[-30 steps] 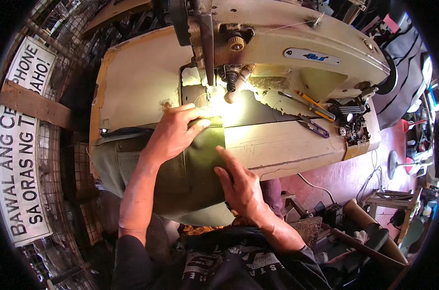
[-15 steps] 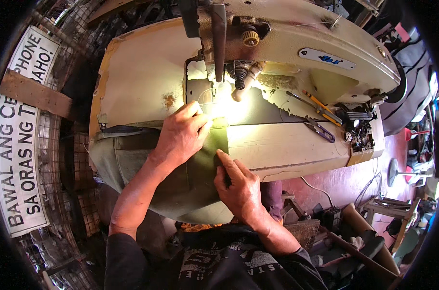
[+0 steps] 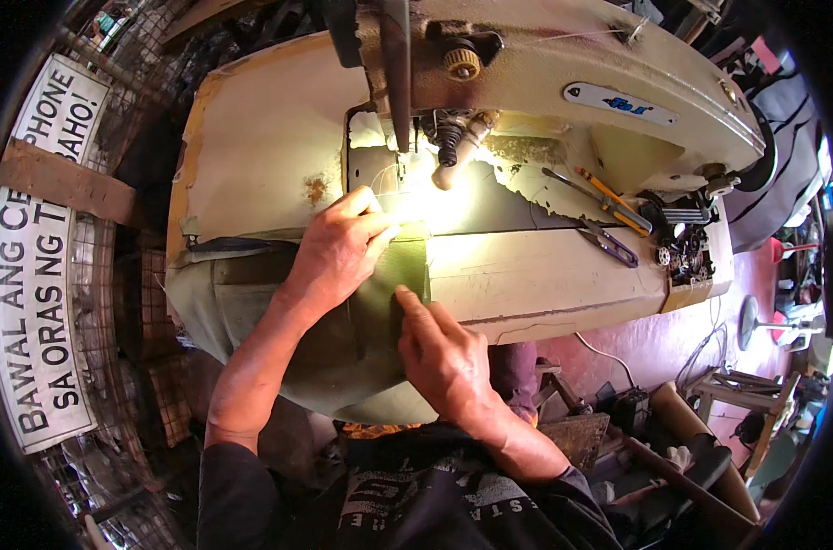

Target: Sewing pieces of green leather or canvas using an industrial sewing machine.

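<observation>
Under the needle area of a cream sewing machine (image 3: 526, 55), a bright lamp lights the work. Olive-green cloth (image 3: 405, 261) lies over the table's front edge and hangs toward me. My left hand (image 3: 336, 247) is closed in a pinch at the cloth's far edge; a pale thread (image 3: 386, 177) loops from the needle area to its fingertips. Part of the pinch is hidden by the fingers. My right hand (image 3: 444, 353) rests at the cloth's right side, index finger stretched onto it and the other fingers loosely bent.
Right of the cloth on the table lie thread snips (image 3: 609, 246), an orange-handled screwdriver (image 3: 623, 211) and a cluster of metal bobbins and small parts (image 3: 687, 252). A wire mesh wall with a white sign (image 3: 32, 302) stands at left. Wooden pieces (image 3: 746, 403) sit on the floor at lower right.
My right hand has slid slightly left on the cloth, its index finger farther from the right edge. My left hand keeps its pinch, nearly still. The view has shifted a little.
</observation>
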`<action>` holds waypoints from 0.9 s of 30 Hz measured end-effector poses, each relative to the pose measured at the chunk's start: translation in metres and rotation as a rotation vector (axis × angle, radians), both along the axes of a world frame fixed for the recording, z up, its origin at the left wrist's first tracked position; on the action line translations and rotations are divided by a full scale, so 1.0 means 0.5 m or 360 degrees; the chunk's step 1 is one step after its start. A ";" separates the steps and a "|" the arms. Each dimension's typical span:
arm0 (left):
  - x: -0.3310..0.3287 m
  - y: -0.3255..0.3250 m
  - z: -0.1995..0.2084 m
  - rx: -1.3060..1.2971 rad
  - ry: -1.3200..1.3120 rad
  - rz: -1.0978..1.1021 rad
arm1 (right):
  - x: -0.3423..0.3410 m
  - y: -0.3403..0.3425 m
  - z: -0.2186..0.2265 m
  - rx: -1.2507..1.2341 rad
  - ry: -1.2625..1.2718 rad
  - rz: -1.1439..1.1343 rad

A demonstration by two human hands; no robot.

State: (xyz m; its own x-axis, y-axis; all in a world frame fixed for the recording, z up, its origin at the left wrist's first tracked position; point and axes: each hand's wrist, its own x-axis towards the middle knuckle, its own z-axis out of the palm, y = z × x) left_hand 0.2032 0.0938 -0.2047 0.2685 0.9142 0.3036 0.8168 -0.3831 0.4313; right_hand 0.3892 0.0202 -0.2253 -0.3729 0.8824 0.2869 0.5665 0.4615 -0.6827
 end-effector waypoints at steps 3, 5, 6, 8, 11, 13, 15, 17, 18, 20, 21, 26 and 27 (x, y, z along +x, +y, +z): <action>0.000 0.002 -0.001 -0.0067 -0.0025 0.0006 | 0.002 -0.004 0.002 0.0049 -0.0121 0.0093; 0.004 0.002 -0.003 -0.0072 -0.0034 0.0013 | 0.001 -0.005 -0.001 0.0071 -0.0174 0.0118; 0.007 0.002 -0.004 -0.0077 -0.0087 0.0064 | 0.000 -0.005 -0.003 0.0072 -0.0172 0.0117; 0.011 0.004 -0.005 -0.0079 -0.0141 0.0117 | -0.003 -0.003 -0.006 0.0055 -0.0148 0.0053; 0.013 0.007 -0.004 0.0251 0.0102 -0.0031 | -0.002 0.002 -0.003 0.0000 -0.0092 -0.0006; 0.014 0.005 -0.003 0.0192 0.0178 -0.0179 | 0.002 0.010 0.006 -0.0017 -0.0096 -0.0032; 0.013 0.001 -0.001 0.0184 0.0194 -0.0208 | 0.012 0.025 0.019 0.0025 -0.0220 -0.0031; 0.010 -0.002 0.002 0.0155 0.0217 -0.0245 | 0.023 0.052 0.029 0.0155 -0.0340 -0.0085; 0.009 -0.003 0.005 0.0163 0.0213 -0.0234 | 0.027 0.070 0.030 0.0240 -0.0361 -0.0060; 0.009 -0.010 0.010 0.0143 0.0161 -0.0277 | 0.038 0.099 0.031 0.0183 -0.0327 0.0055; 0.010 -0.012 0.012 0.0147 0.0165 -0.0267 | 0.038 0.114 0.027 0.0342 -0.0350 0.0189; 0.042 -0.036 0.003 0.0212 0.0470 -0.0017 | 0.038 0.119 0.002 0.0497 -0.0424 0.0279; 0.046 -0.038 -0.001 0.0300 0.0496 -0.0007 | 0.037 0.116 -0.001 0.0510 -0.0411 0.0275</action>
State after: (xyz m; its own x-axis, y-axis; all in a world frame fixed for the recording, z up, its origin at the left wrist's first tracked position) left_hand 0.2262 0.0746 -0.2053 0.3784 0.8486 0.3697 0.8961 -0.4359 0.0832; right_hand 0.4080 0.0783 -0.2260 -0.6027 0.6824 0.4136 0.5956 0.7296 -0.3360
